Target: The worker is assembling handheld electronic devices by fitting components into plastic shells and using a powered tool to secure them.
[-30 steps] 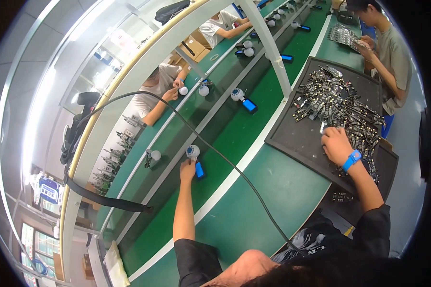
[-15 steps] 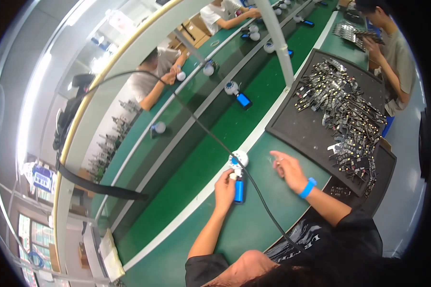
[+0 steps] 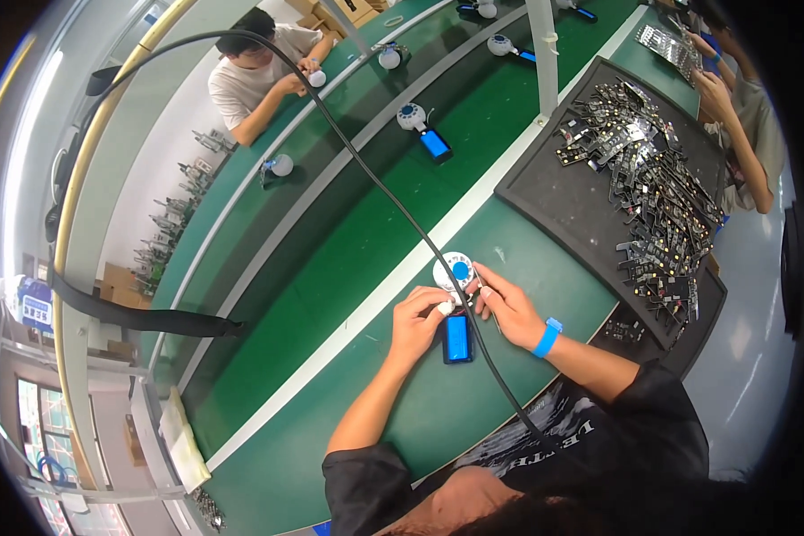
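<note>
On the green bench in front of me lies a device with a round white head (image 3: 454, 269), blue at its centre, joined to a flat blue rectangular pack (image 3: 457, 339) with dark edges. My left hand (image 3: 417, 323) comes in from its left side, thumb and fingers pinched on a small white connector-like piece (image 3: 445, 307) just below the head. At the head's right edge is my right hand (image 3: 511, 313), its thumb and forefinger drawn together; a thin pale bit shows at their tips, too small to name. A blue band (image 3: 549, 338) circles my right wrist.
A black tray (image 3: 545, 183) heaped with small circuit boards (image 3: 648, 179) stands to the right. Similar devices (image 3: 433, 143) lie along the green conveyor (image 3: 330, 295). A black cable (image 3: 389, 195) crosses the view. Co-workers sit opposite and at the far right.
My right hand has moved left from above the bench to the device's head. The device now lies with its blue pack facing up more fully, my left hand still at it. The view has shifted.
</note>
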A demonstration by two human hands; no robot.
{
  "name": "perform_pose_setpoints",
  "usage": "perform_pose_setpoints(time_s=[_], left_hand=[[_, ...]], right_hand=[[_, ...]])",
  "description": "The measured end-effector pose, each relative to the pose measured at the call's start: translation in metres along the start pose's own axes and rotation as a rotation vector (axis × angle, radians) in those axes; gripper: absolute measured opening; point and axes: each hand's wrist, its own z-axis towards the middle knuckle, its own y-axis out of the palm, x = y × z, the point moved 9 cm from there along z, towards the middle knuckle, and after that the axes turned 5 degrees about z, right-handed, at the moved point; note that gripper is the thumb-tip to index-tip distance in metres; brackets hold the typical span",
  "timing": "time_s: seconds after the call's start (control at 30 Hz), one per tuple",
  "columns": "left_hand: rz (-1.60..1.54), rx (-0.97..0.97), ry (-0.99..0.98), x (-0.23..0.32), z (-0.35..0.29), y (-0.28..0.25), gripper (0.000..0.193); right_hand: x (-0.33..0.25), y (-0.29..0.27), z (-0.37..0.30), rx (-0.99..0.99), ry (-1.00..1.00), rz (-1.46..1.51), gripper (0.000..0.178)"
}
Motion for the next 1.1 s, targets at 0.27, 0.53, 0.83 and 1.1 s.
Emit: perform_pose_setpoints(time_s=[0.27,0.53,0.83,1.1], left_hand=[[-0.043,0.044,0.064,0.015,-0.004,0.008,0.014],[0.361,0.132,0.388,0.054,-0.010,0.008,0.018],[0.646,0.179,0.463,0.079,-0.018,0.009,0.020],[0.565,0.090,0.386,0.068,-0.012,0.004,0.023]], right_hand=[[-0.011,0.012,-0.011,-0.057,0.046,-0.179,0.049],[-0.035,0.028,-0.014,-0.123,-0.305,-0.410,0.044],[-0.032,0.029,-0.014,-0.122,-0.227,-0.476,0.043],[-0.048,0.024,-0.004,-0.292,-0.176,-0.647,0.040]])
